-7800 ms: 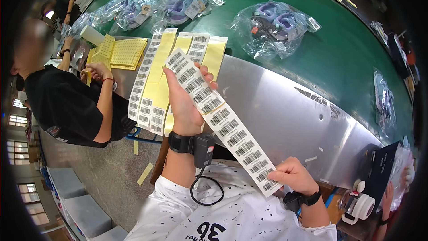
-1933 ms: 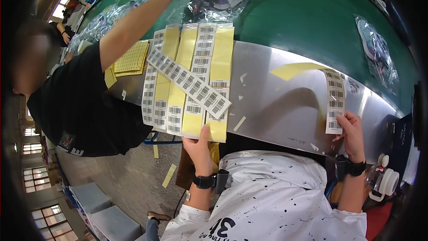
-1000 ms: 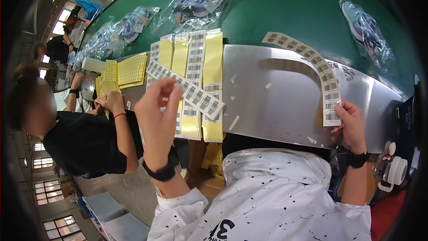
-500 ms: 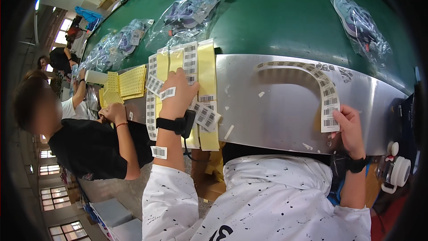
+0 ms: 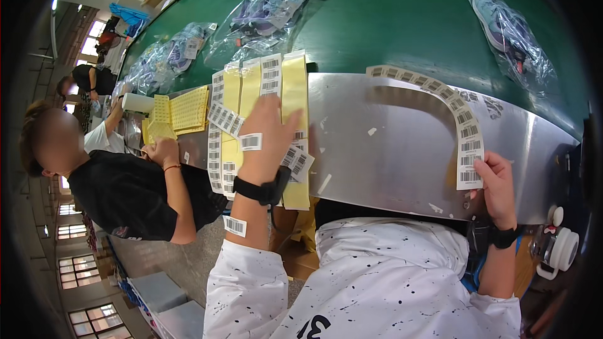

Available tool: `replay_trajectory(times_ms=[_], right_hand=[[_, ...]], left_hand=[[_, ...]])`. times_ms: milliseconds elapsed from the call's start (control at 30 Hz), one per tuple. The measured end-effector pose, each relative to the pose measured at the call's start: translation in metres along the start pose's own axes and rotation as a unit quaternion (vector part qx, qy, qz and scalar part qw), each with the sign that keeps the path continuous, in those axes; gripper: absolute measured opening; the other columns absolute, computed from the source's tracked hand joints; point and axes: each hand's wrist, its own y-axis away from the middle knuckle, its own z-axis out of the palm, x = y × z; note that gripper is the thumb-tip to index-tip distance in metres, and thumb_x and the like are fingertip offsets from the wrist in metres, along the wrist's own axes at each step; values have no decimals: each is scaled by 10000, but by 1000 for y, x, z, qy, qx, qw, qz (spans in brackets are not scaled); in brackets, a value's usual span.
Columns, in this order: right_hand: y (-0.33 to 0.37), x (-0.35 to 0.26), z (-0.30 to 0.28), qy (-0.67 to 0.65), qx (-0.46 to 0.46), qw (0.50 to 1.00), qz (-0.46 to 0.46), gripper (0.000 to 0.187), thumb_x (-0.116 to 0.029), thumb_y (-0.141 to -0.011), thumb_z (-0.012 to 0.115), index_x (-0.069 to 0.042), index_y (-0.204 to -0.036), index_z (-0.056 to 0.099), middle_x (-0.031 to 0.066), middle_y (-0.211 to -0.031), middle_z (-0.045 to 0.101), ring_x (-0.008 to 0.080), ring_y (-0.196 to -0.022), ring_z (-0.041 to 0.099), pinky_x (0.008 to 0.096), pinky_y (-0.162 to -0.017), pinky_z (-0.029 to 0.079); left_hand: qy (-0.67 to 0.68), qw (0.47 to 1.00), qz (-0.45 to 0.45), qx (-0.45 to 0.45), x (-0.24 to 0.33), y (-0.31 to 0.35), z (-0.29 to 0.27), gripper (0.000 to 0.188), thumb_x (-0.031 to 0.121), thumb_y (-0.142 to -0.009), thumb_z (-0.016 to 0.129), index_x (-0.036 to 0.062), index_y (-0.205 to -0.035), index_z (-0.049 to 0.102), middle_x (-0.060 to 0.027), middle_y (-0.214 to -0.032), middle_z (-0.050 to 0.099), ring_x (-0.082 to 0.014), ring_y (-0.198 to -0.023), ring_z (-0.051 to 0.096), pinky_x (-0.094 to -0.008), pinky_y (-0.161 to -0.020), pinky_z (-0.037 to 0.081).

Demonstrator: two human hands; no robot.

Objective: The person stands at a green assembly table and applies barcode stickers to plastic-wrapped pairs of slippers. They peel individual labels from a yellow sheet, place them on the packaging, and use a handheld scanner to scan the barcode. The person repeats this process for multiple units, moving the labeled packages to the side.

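Observation:
My right hand [image 5: 497,189] pinches the near end of a long strip of barcode labels [image 5: 469,132], thumb on top. The strip arches up over the metal table edge and curls away to the left, casting a shadow. My left hand [image 5: 265,135] is over yellow backing sheets [image 5: 294,94] with rows of white barcode labels [image 5: 271,76]. Its thumb stands apart from its slightly blurred fingers, and nothing shows in it. A single label [image 5: 250,142] sticks to the back of this hand, another label [image 5: 235,226] to the forearm. Short label strips [image 5: 225,117] lie across the sheets.
Bagged shoes [image 5: 264,16] lie on the green table surface [image 5: 389,19], with another bagged shoe [image 5: 507,34] at far right. A co-worker in black [image 5: 135,194] stands at left beside yellow label sheets [image 5: 188,110]. A clear jug [image 5: 559,248] stands at lower right.
My left hand and forearm have shifted a little to the right over the sheets, the thumb swinging outward. My right hand still holds the strip, barely moved.

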Motion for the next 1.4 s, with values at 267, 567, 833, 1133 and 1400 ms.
replay_trajectory(times_ms=[267,567,833,1133,1400], right_hand=[[0,-2,0,11,2,1000,5,150,-127,-938,549,-1,-894,617,45,-755,654,66,-557,593,190,-446,470],[0,2,-1,32,2,999,-6,150,-129,-938,548,-2,-899,618,48,-756,659,64,-556,596,187,-438,453],[0,6,0,31,6,999,-18,154,-138,-939,552,-6,-893,617,51,-754,662,64,-545,593,182,-428,435],[0,5,1,60,9,998,-16,176,-159,-943,547,-4,-897,617,44,-739,657,55,-540,584,176,-425,423],[-2,8,4,90,39,995,-29,171,-171,-951,543,-15,-908,601,32,-743,646,46,-518,547,166,-426,411]], left_hand=[[-10,999,0,-42,12,3,6,330,252,-804,677,-4,-986,575,-186,-1019,576,-370,-877,608,-414,-726,500],[20,989,141,50,-1,14,25,335,101,-857,599,14,-1178,567,-197,-1210,524,-335,-886,623,-382,-744,521],[193,971,-60,125,-71,46,-2,233,87,-846,619,-35,-1044,606,-195,-1026,630,-354,-964,599,-393,-806,486],[209,881,-252,341,-160,132,7,481,243,-943,560,-32,-1312,418,-203,-1371,405,-312,-1267,402,-400,-1041,326],[748,430,-332,381,-72,144,61,606,504,-992,319,59,-1398,377,-69,-1417,420,-250,-1266,425,-383,-1076,316]])
